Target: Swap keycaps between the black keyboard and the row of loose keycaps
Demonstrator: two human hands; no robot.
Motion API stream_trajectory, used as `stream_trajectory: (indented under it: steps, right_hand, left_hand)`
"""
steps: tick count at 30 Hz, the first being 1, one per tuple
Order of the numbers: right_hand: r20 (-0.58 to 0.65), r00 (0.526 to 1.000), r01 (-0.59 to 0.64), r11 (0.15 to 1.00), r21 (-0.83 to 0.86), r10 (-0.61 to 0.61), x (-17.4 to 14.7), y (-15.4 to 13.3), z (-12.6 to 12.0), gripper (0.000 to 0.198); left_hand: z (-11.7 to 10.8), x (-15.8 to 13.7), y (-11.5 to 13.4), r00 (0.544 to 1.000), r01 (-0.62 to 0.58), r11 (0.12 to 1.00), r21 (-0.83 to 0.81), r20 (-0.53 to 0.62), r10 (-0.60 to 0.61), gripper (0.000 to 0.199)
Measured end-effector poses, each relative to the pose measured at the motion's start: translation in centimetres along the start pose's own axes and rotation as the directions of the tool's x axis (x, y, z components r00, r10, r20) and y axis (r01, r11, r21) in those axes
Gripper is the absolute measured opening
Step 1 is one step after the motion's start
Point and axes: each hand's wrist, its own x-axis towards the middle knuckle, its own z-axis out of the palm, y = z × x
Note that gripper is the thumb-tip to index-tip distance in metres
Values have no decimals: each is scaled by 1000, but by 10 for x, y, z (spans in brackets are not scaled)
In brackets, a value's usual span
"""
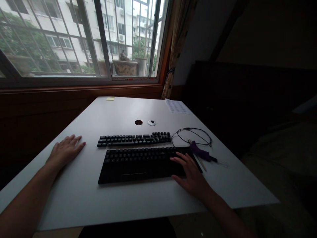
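A black keyboard lies on the white table in front of me. Key rows show along its back part, while its front part looks flat and dark. Behind it, a block of black keycaps is laid out in rows. My right hand is over the keyboard's right end, fingers spread, holding nothing; whether the fingertips touch it I cannot tell. Flat on the table to the left of both rests my left hand, open and apart from the keyboard.
Right of the keyboard lie a purple-handled tool with a thin tip, a slim stick and a looped black cable. Farther back are a round hole, its white cover, printed paper and yellow notes.
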Motion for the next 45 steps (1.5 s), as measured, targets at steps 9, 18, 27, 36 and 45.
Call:
stream_trajectory:
  steps: [9,18,27,36,45]
  right_hand:
    - [-13,1000,0,1000,-7,0,0,-2,-1,65]
    - [-7,1000,-10,1000,-15,10,1,-2,-2,67]
    - [-3,1000,-26,999,-21,26,1,0,-1,65]
    - [-75,994,-69,996,61,73,5,4,-3,48]
    - [-52,997,-61,997,52,64,115,13,17,30]
  left_hand:
    - [-2,-2,2,1000,-2,1000,-9,0,2,77]
    - [2,2,-2,1000,-5,1000,-11,10,5,76]
    - [0,0,2,1000,-1,1000,-31,-11,1,80]
    - [-4,-2,7,1000,7,999,-37,2,-7,79]
    - [0,-4,7,1000,10,999,-34,-29,-11,77]
